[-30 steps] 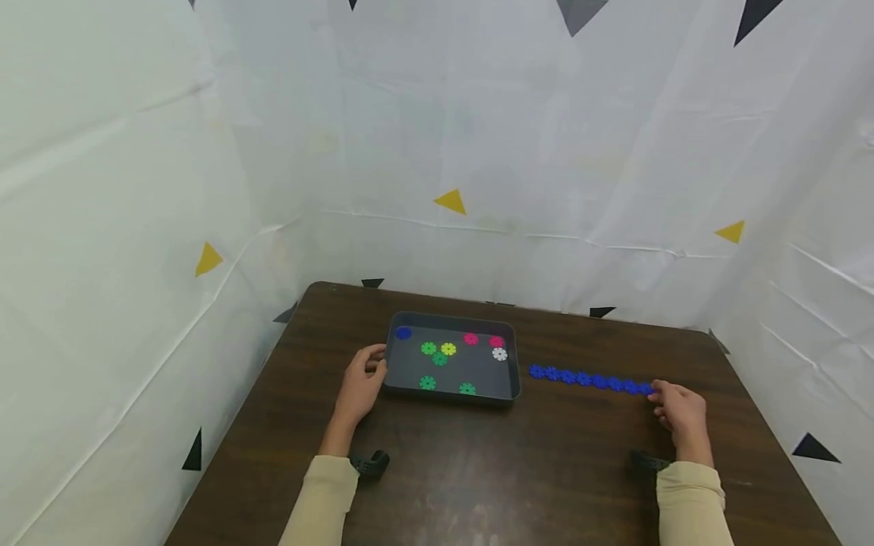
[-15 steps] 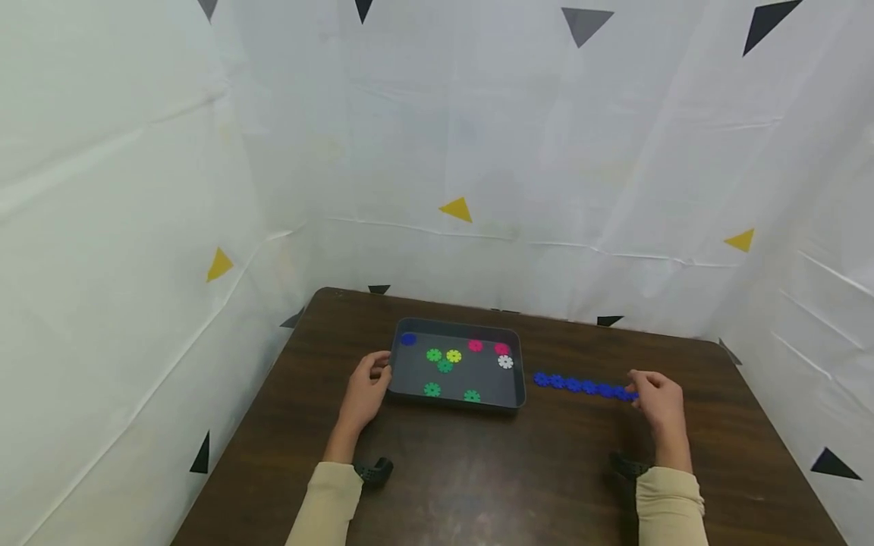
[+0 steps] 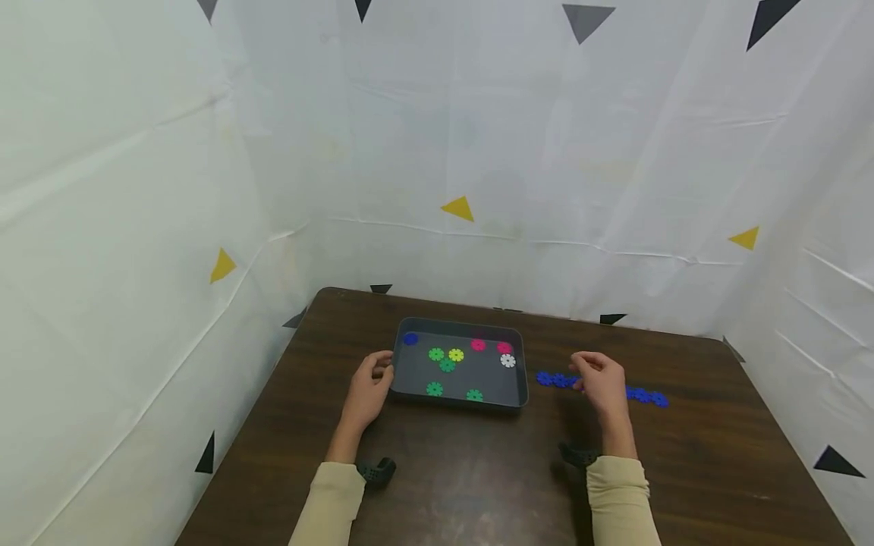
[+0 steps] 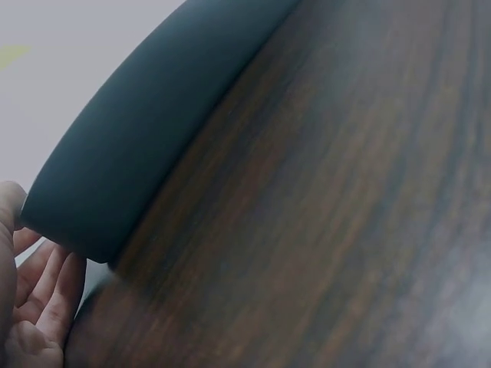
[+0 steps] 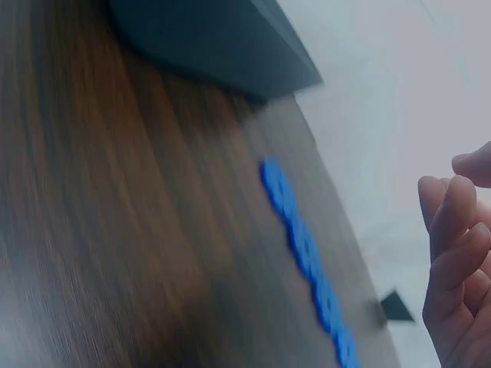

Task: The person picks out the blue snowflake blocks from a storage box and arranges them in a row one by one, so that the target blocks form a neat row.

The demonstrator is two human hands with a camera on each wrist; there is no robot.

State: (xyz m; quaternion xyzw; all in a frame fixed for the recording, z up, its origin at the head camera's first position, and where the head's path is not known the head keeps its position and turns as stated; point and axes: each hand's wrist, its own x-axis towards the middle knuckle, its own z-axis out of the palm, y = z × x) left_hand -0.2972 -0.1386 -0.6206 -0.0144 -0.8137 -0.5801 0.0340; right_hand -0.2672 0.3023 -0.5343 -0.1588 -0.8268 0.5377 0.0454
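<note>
A grey tray [image 3: 526,379] holding several flower-shaped plastic discs stands on the table. My left hand [image 3: 369,387] rests against its left side, fingers loosely bent; in the left wrist view those fingers touch the tray's corner [image 4: 100,207]. Right of the tray lies a row of blue flower-shaped discs [image 3: 642,395], seen as a strip [image 5: 303,249] in the right wrist view. My right hand [image 3: 604,387] is raised over the row and hides its middle. Its thumb and index finger [image 5: 454,203] are close together, with nothing visible between them.
Inside the tray are green [image 3: 435,389], yellow [image 3: 456,355], pink [image 3: 478,345], white [image 3: 508,361] and dark blue [image 3: 410,339] discs. White sheeting [image 3: 423,152] with triangle marks hangs behind and beside the brown table [image 3: 471,470].
My right hand has left the right end of the blue row and moved left above it. My left hand stays at the tray. The head view has shifted slightly.
</note>
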